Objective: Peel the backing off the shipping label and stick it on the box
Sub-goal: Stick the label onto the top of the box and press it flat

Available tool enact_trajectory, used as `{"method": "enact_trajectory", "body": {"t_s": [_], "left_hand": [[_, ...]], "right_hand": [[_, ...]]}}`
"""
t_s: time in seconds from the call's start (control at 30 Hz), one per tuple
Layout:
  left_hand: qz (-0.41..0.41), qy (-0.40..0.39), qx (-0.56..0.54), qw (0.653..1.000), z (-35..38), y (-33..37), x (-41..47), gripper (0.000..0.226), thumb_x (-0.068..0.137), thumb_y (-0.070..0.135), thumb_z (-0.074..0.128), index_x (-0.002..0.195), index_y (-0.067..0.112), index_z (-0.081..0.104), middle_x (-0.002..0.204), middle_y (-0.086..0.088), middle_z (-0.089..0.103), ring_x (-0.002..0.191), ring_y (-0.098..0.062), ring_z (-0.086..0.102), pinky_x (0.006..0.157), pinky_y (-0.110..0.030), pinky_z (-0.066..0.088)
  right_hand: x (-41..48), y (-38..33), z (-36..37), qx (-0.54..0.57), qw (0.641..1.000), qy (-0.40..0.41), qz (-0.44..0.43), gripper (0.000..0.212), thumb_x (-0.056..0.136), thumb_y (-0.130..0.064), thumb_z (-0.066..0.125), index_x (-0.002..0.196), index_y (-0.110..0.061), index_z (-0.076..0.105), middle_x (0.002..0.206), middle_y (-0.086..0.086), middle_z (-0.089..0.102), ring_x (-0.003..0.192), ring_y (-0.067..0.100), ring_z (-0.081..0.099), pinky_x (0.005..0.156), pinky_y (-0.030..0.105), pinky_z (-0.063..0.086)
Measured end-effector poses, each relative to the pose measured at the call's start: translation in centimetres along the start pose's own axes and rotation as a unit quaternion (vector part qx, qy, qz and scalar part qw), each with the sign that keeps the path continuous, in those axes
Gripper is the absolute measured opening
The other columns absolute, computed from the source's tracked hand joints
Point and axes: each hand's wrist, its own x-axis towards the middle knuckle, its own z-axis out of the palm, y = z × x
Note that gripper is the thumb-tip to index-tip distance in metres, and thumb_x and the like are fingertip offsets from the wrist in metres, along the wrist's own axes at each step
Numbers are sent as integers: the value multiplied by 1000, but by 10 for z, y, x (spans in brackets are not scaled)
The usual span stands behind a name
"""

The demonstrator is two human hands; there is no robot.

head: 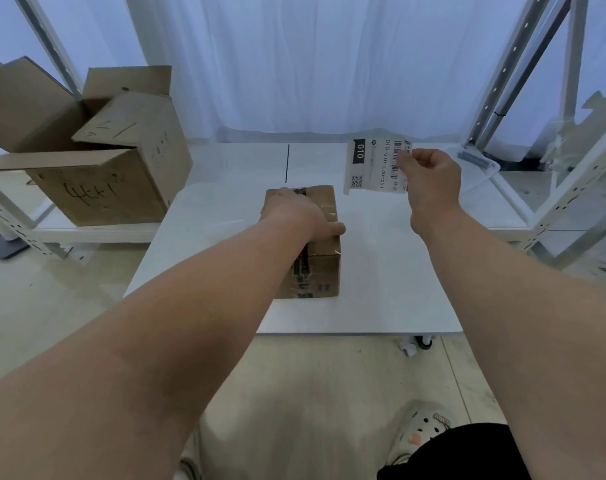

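A small brown cardboard box [324, 258], taped shut, stands in the middle of the white table [381, 271]. My left hand [296, 214] lies flat on its top, fingers spread over the far edge and thumb at the right side. My right hand [429, 178] is raised above the table to the right of the box and pinches the right edge of a white shipping label [370, 166]. The label hangs in the air with its printed face toward me, showing a barcode, a black "010" block and a small QR code. Whether the backing is on it cannot be told.
A large open cardboard box [114, 168] with marker scribbles sits on a low white shelf at the left. White metal racking [571, 188] stands at the right, with a clear plastic bin [481, 168] beyond the table. White curtains hang behind. My foot in a light clog [422, 431] shows below.
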Motion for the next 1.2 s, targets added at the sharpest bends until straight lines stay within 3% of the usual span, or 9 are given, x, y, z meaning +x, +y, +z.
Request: {"method": "enact_trajectory", "body": {"t_s": [0.2, 0.33, 0.47, 0.63, 0.8, 0.97, 1.07, 1.13, 1.2], "left_hand": [[14, -45, -144, 988, -17, -37, -15, 68, 84, 67, 36, 123, 14, 55, 123, -13, 54, 113, -31, 50, 93, -37, 46], [11, -92, -356, 930, -11, -74, -28, 51, 84, 54, 47, 112, 14, 60, 110, -11, 65, 95, -26, 61, 87, -36, 48], [2, -111, -447, 888, -3, -91, -37, 44, 89, 46, 42, 111, 11, 56, 105, -8, 60, 84, -21, 56, 73, -32, 44], [11, -116, -515, 849, 17, -98, -39, 51, 93, 32, 51, 139, 24, 31, 125, -6, 54, 100, -26, 62, 74, -37, 58], [59, -116, -507, 852, 16, -96, -33, 77, 91, 23, 61, 149, 32, 10, 121, -5, 51, 95, -26, 66, 74, -33, 58], [96, -100, -425, 894, 11, -106, -27, 75, 89, 30, 62, 150, 27, 17, 144, -6, 39, 111, -23, 57, 88, -34, 52], [121, -12, -327, 937, 2, -107, -28, 63, 92, 36, 56, 146, 22, 28, 144, -5, 43, 122, -24, 50, 96, -33, 42], [135, 74, -388, 909, -11, -106, -31, 42, 95, 37, 49, 134, 20, 45, 127, -5, 56, 110, -22, 57, 89, -29, 44], [138, 108, -529, 831, -27, -103, -37, 30, 95, 42, 47, 116, 20, 50, 107, 0, 63, 91, -17, 63, 78, -26, 49]], "right_hand": [[0, -7, 2, 28, 1000, -7, 2, 22, 90, -22, 61, 71, -19, 51, 74, -7, 57, 64, 3, 54, 48, 6, 43], [-2, -16, 8, 36, 999, -29, 11, 23, 89, -29, 61, 69, -20, 52, 76, -6, 60, 69, 9, 56, 56, 15, 47], [-7, -28, 19, 77, 993, -71, 55, 29, 88, -34, 61, 64, -20, 51, 77, -5, 60, 73, 13, 54, 65, 23, 44], [-16, -41, 36, 23, 993, -119, 5, 34, 87, -35, 63, 62, -20, 45, 74, -5, 59, 66, 12, 52, 59, 22, 41], [-21, -38, 43, -11, 988, -151, 1, 37, 87, -37, 61, 60, -21, 41, 71, -5, 60, 63, 13, 54, 60, 23, 44], [-24, -35, 45, -36, 982, -183, -16, 37, 85, -37, 64, 63, -18, 41, 63, -5, 49, 53, 6, 48, 53, 17, 39], [-28, -29, 47, -117, 970, -201, -65, 42, 86, -32, 65, 57, -17, 39, 57, -4, 49, 41, -1, 46, 43, 9, 38], [-30, -27, 51, -169, 956, -222, -92, 39, 85, -34, 65, 59, -14, 44, 59, -2, 52, 46, 4, 48, 43, 10, 37], [-32, -28, 54, -189, 943, -249, -110, 36, 85, -35, 66, 68, -8, 50, 61, 0, 54, 50, 7, 50, 45, 11, 39]]}}
